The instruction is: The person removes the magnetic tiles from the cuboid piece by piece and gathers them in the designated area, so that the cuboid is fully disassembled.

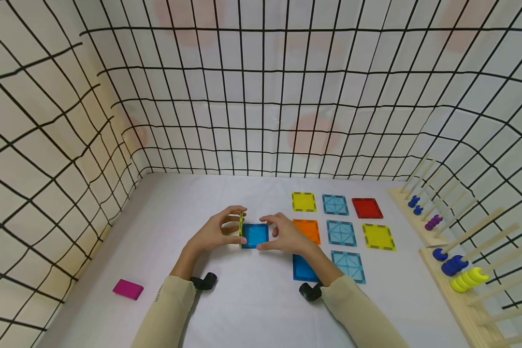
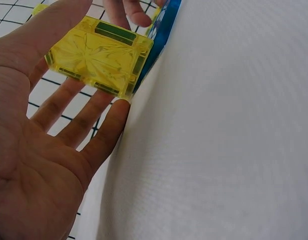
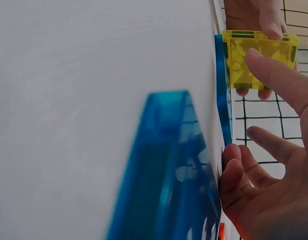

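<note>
A yellow magnetic tile point(image 2: 93, 55) stands on edge along the left side of a blue tile point(image 1: 255, 235) lying on the white table. My left hand point(image 1: 219, 228) holds the yellow one, thumb on the near side and fingertips on the far side. At the blue tile's right side is my right hand point(image 1: 287, 235), its thumb near the lower right corner and index finger near the upper right. In the right wrist view its lower fingers point(image 3: 232, 172) bend loosely beside the blue tile's end.
To the right lie flat tiles in rows: yellow point(image 1: 303, 202), light blue point(image 1: 341, 233), red point(image 1: 367, 208), orange point(image 1: 306, 231) and another blue one point(image 1: 303, 267). Wooden peg racks point(image 1: 452, 295) with rings line the right edge. A magenta block point(image 1: 128, 289) lies at left. Black wire mesh point(image 1: 263, 96) encloses the table.
</note>
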The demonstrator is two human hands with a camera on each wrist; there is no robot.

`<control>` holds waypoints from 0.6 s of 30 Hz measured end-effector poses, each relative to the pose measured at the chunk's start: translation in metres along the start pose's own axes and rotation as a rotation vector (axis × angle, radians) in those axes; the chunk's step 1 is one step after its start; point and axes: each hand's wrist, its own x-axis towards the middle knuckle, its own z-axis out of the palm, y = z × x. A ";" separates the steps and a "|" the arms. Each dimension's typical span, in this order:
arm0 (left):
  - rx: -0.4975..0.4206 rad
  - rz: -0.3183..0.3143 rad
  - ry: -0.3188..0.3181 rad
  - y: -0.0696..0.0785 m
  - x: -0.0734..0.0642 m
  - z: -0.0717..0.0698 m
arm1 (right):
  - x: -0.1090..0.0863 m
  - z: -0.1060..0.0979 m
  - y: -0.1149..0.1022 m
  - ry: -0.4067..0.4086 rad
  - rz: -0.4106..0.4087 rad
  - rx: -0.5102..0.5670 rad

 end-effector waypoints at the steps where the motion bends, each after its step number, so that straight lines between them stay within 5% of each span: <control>1: -0.002 0.009 -0.003 -0.001 0.000 0.000 | 0.001 0.001 -0.001 -0.003 -0.008 -0.007; 18: 0.005 0.055 -0.019 -0.008 0.002 -0.001 | 0.018 0.014 -0.010 -0.059 -0.054 -0.133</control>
